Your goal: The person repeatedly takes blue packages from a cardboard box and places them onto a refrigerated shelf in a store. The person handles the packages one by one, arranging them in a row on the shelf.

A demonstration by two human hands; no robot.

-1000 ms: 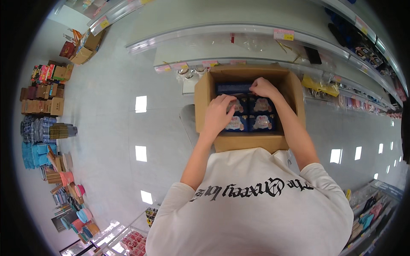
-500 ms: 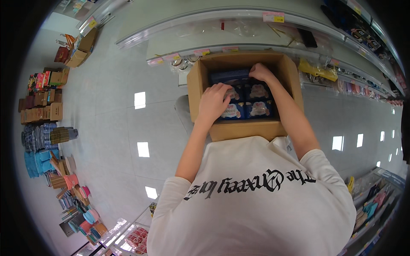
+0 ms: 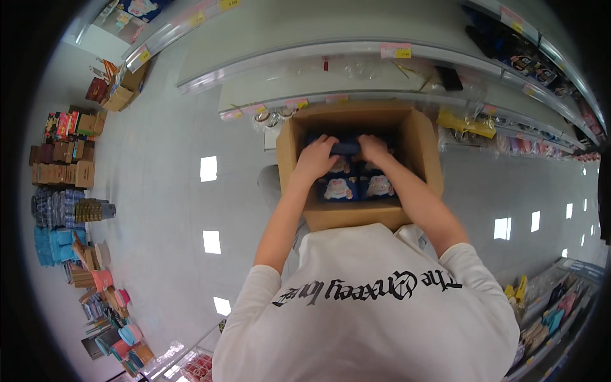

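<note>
Dark blue rectangular packet [image 3: 345, 149] is inside brown cardboard box with open top [image 3: 353, 218], toward its far wall. Head view: left bare hand [image 3: 317, 159] clamped on left end of packet, fingers bent over it; right bare hand [image 3: 373, 149] clamped on right end. Nearer to person, dark blue packets with pale labels [image 3: 339, 189] lie side by side. Beyond box, pale grey shelf [image 3: 286, 25].

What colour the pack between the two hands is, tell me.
The pack is dark blue, seen best in the head view.
</note>
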